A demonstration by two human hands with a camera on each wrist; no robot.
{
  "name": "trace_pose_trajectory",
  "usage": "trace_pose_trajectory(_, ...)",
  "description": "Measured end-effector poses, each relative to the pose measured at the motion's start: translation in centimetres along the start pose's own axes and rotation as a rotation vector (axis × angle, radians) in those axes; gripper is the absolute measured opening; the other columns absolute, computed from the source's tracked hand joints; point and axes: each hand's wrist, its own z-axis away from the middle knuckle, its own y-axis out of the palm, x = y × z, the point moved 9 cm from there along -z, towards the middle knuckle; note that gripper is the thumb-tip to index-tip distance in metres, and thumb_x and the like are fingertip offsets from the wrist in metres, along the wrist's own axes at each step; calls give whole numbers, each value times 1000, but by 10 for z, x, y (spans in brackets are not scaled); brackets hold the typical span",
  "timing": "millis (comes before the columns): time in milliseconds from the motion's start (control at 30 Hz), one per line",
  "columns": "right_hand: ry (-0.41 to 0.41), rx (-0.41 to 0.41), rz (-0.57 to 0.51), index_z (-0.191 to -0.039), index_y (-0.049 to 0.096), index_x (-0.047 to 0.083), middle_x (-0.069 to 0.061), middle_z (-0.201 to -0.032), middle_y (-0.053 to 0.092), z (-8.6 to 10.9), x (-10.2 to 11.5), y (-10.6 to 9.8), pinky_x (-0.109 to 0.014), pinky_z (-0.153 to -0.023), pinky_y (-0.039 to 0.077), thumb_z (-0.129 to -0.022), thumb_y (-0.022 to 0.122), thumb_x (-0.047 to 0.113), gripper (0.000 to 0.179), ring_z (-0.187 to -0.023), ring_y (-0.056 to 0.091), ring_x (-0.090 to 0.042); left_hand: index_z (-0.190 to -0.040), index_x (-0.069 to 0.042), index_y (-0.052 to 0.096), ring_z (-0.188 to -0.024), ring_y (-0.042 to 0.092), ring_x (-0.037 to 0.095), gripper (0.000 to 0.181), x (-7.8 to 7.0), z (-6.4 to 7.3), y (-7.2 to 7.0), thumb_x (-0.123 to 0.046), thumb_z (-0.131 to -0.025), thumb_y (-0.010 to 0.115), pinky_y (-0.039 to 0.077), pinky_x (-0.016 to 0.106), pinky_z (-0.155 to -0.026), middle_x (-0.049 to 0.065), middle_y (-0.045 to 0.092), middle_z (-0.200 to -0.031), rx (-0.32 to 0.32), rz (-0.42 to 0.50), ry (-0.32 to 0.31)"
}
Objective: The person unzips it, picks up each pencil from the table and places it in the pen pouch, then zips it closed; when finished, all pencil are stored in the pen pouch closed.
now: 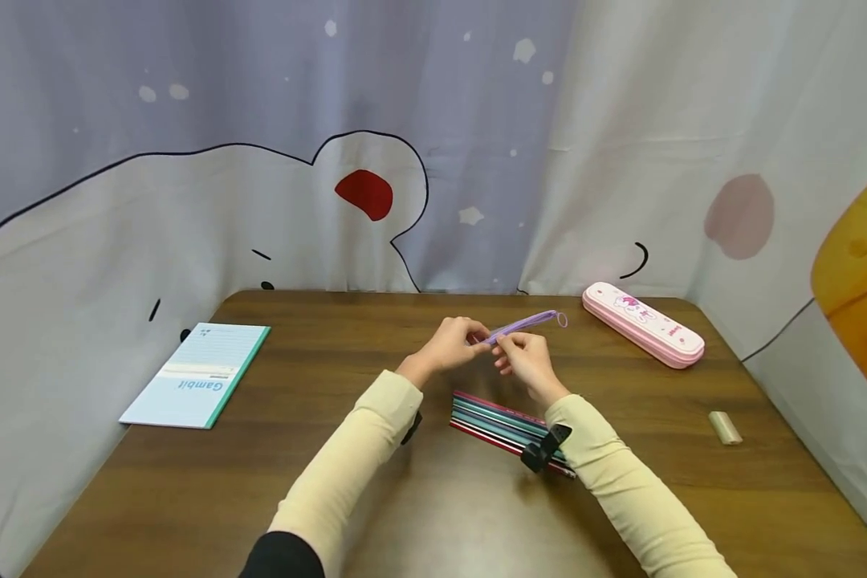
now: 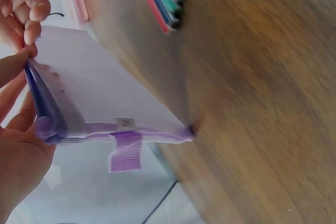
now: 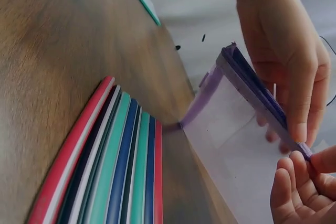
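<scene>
A see-through zip pouch (image 1: 523,323) with purple edging stands upright between the hands, its lower corner close over the tabletop in the left wrist view. My left hand (image 1: 449,343) pinches the pouch's zipper edge, thumb on one side and fingers on the other. Close beside it, my right hand (image 1: 529,363) pinches the same edge between thumb and fingertips. Near the left end, the pouch mouth (image 3: 252,80) gapes a little along the zipper. Red, green, blue and dark pencils (image 1: 494,419) lie side by side on the table, partly hidden under the right wrist.
At the back right lies a pink pencil case (image 1: 643,323) with a cartoon print. A small cream block (image 1: 726,428) is near the table's right edge. On the left rests a white notepad (image 1: 195,375) with green edging. A printed curtain (image 1: 477,120) hangs behind the table.
</scene>
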Motion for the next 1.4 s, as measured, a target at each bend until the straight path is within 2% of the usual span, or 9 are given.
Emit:
trace_pose_trajectory(100,-23,0,8,-95,59,-10,5,-63,57,1,1,0,-20,-45,48,-91,49,16,27,-51,54,-6,-93,-6,68,-74,60,14,16,-1,-1,0,-17,-82,62,47,15,-60,5,68,-83,-13,-2,-7)
trace_pose_trajectory(300,-87,-1,56,-95,60,-8,3,-66,57,2,5,0,-23,-46,50,-91,49,17,27,-52,55,-7,-94,-7,69,-71,61,11,18,2,-1,-2,-21,-84,60,48,16,-60,4,69,-84,-8,31,-51)
trace_pose_trajectory(500,-138,-4,101,-92,60,-7,-14,-73,61,4,8,1,-25,-47,51,-92,48,19,29,-54,55,-8,-94,-7,70,-71,62,10,18,4,-1,-3,-18,-85,59,49,15,-59,5,70,-86,0,81,-68)
trace_pose_trajectory(633,-157,33,109,-93,58,-9,-23,-80,61,4,7,6,-24,-48,52,-92,47,19,31,-56,56,-9,-93,-8,70,-70,61,10,17,8,2,-4,-19,-84,60,48,14,-59,5,70,-86,1,91,-86)
trace_pose_trajectory(1000,-247,122,126,-92,56,-12,-31,-89,59,-1,17,15,-25,-50,52,-93,45,17,31,-65,56,-10,-93,-10,71,-70,58,7,18,23,4,-12,-23,-83,62,48,15,-59,4,70,-88,5,178,-173)
trace_pose_trajectory(1100,-250,121,149,-93,57,-11,-29,-88,59,-1,19,14,-25,-50,53,-93,45,18,31,-69,58,-15,-94,-10,71,-68,58,7,19,24,5,-11,-23,-83,63,49,16,-58,5,70,-88,22,211,-187)
trace_pose_trajectory(1300,-253,142,154,-96,57,-10,-32,-93,57,0,21,13,-29,-53,54,-93,45,20,32,-82,59,-37,-96,-8,70,-67,58,8,20,27,5,-8,-22,-82,64,53,21,-59,8,69,-90,54,319,-237)
trace_pose_trajectory(1400,-252,146,156,-97,57,-10,-32,-96,57,3,20,11,-29,-54,55,-93,45,20,32,-83,59,-35,-96,-8,70,-66,56,8,21,29,5,-4,-22,-82,63,55,28,-64,8,69,-90,62,347,-253)
